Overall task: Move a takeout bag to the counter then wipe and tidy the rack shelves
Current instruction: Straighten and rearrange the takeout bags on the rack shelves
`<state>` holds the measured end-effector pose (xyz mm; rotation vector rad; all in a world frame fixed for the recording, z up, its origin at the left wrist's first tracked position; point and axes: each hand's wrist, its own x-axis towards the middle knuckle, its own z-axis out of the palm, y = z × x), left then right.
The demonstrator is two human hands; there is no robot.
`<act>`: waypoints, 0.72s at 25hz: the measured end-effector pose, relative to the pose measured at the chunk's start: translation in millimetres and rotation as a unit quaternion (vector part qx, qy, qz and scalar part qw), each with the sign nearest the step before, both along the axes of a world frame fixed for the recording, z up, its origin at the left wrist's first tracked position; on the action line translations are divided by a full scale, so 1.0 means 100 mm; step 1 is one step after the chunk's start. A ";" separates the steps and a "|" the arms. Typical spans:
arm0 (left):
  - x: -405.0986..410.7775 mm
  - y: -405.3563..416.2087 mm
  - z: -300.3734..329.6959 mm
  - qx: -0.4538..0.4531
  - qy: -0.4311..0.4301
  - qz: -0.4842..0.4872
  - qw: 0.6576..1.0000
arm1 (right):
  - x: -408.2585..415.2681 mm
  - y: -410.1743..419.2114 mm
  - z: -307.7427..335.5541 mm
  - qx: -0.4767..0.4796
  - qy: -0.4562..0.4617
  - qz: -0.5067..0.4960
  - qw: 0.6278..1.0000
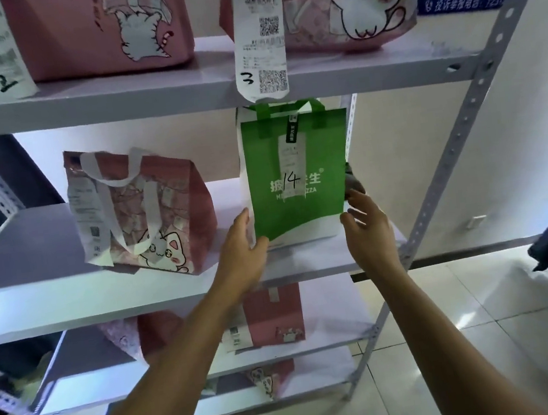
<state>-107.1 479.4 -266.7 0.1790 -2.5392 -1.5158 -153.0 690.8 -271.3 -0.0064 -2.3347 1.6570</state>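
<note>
A green and white takeout bag marked 14 stands upright on the middle shelf of the white metal rack, at its right end. My left hand touches the bag's lower left corner, thumb at the front and fingers along its side. My right hand is at the bag's lower right edge with fingers spread and relaxed; whether it touches the bag is unclear. Neither hand grips the bag.
A pink cat-print bag stands left of the green one on the same shelf. Two more pink bags with long receipts sit on the shelf above, others on the shelves below. The rack's right post stands beside my right hand. White floor tiles lie beneath.
</note>
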 end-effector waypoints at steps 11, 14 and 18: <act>-0.59 0.07 -0.32 0.120 -0.015 0.051 0.991 | -0.90 -0.02 -0.36 -0.111 -0.035 0.063 0.991; -0.57 0.09 -0.46 0.146 -0.006 0.051 0.988 | -0.90 -0.01 -0.44 -0.127 -0.027 0.047 0.990; -0.41 0.17 -0.46 0.153 0.003 0.056 0.987 | -0.76 0.01 -0.46 -0.144 -0.011 0.027 0.989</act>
